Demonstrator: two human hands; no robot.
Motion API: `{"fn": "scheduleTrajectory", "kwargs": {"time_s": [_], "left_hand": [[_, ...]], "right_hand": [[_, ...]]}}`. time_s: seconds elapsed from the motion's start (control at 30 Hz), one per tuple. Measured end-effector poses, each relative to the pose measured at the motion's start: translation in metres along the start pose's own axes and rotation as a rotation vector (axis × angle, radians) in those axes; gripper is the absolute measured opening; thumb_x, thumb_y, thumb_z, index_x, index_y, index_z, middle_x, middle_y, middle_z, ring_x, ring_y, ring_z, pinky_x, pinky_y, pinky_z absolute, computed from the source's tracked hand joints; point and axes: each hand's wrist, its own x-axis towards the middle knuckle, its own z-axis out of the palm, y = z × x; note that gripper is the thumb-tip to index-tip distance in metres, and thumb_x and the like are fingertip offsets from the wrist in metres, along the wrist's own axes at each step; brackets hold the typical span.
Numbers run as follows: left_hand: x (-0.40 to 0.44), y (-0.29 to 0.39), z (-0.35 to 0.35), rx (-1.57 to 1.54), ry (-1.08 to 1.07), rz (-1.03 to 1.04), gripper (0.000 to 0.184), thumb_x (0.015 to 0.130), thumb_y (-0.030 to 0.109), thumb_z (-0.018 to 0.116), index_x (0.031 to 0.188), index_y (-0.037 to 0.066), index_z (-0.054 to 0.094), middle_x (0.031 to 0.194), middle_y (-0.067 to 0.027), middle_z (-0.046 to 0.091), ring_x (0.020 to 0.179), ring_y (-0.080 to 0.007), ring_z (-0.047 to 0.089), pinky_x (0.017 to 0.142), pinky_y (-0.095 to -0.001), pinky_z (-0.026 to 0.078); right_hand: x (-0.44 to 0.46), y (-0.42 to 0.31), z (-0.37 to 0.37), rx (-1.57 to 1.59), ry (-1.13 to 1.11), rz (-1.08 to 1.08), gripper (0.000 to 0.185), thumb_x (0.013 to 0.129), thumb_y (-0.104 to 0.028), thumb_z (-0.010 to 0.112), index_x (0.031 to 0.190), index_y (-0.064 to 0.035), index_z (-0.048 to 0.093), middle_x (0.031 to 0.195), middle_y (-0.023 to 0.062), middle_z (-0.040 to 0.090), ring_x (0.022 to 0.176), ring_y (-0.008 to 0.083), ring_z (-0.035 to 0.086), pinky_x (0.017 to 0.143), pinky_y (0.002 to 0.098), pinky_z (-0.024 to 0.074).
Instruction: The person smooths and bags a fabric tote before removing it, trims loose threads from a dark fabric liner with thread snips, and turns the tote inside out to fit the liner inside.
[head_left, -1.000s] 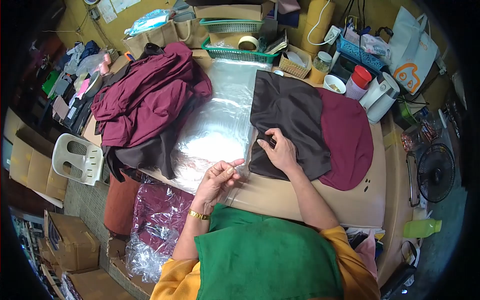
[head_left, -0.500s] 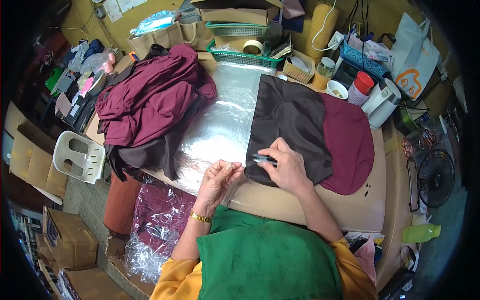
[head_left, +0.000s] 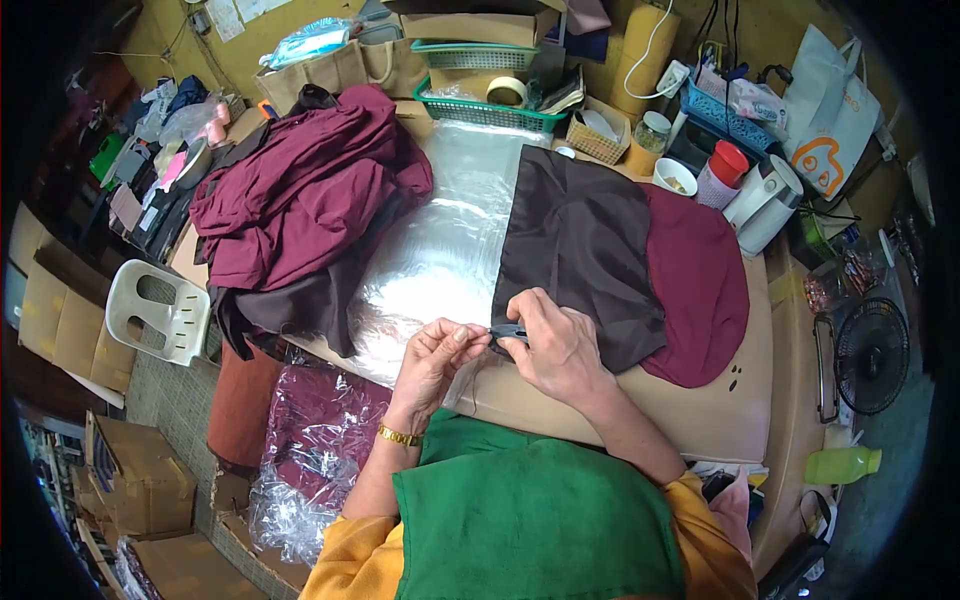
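My right hand (head_left: 560, 345) is wrapped round a small dark snipping tool (head_left: 508, 331), its tip touching the fingertips of my left hand (head_left: 440, 355). The left fingers pinch at the near left corner of a dark brown cloth (head_left: 575, 240); what lies between them is too small to make out. Under the right side of the dark cloth shows a maroon cloth (head_left: 698, 290). Clear plastic sheets (head_left: 440, 240) lie to its left, and beyond them is a heap of maroon garments (head_left: 300, 195).
Green baskets (head_left: 490, 115) stand at the table's back, with a jar (head_left: 652, 133), a white bowl (head_left: 674, 178) and an electric kettle (head_left: 765, 208) to the right. Plastic-wrapped maroon cloth (head_left: 325, 430) sits below the table's near left edge, beside a white chair (head_left: 158, 312).
My right hand has moved left and toward me, bringing the tool to my left fingertips. My left thumb and fingers have closed together at the cloth's corner.
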Motion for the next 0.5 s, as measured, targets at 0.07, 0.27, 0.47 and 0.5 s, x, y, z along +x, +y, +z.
{"fn": "scheduleTrajectory", "kwargs": {"time_s": [0.07,0.27,0.47,0.5], "left_hand": [[-0.001,0.001,0.001,0.007,-0.006,0.002,0.011,0.096,0.011,0.061,0.095,0.000,0.063,0.104,-0.0151,0.069,0.096,-0.0214,0.069,0.087,-0.0304,0.057],[-0.005,0.005,0.001,0.013,-0.086,0.002,0.014,0.099,0.012,0.057,0.096,-0.002,0.061,0.105,-0.0154,0.068,0.095,-0.0184,0.068,0.087,-0.0281,0.057],[0.000,0.005,-0.003,0.042,-0.033,0.022,0.014,0.099,0.015,0.057,0.096,0.001,0.061,0.092,-0.0088,0.069,0.077,-0.0125,0.066,0.070,-0.0247,0.056],[0.002,0.002,-0.009,0.269,0.001,0.036,0.014,0.097,0.014,0.061,0.098,0.000,0.062,0.088,-0.0090,0.069,0.075,-0.0128,0.065,0.068,-0.0261,0.053]], "right_hand": [[0.000,0.000,0.006,-0.008,0.023,0.000,0.035,0.075,-0.010,0.075,0.099,-0.0071,0.050,0.091,0.0089,0.058,0.076,0.0313,0.065,0.066,0.0426,0.0488],[0.002,0.016,0.020,0.086,0.096,0.049,0.037,0.075,-0.012,0.077,0.103,-0.0063,0.054,0.087,0.0069,0.057,0.068,0.0268,0.061,0.063,0.0396,0.0476],[0.005,0.065,0.056,0.498,-0.076,0.276,0.043,0.082,-0.024,0.077,0.113,-0.0027,0.058,0.081,0.0100,0.060,0.076,0.0168,0.059,0.072,0.0363,0.0493],[0.000,0.075,0.066,0.498,-0.070,0.275,0.043,0.082,-0.024,0.077,0.113,-0.0027,0.058,0.081,0.0100,0.060,0.076,0.0168,0.059,0.072,0.0363,0.0493]]}}
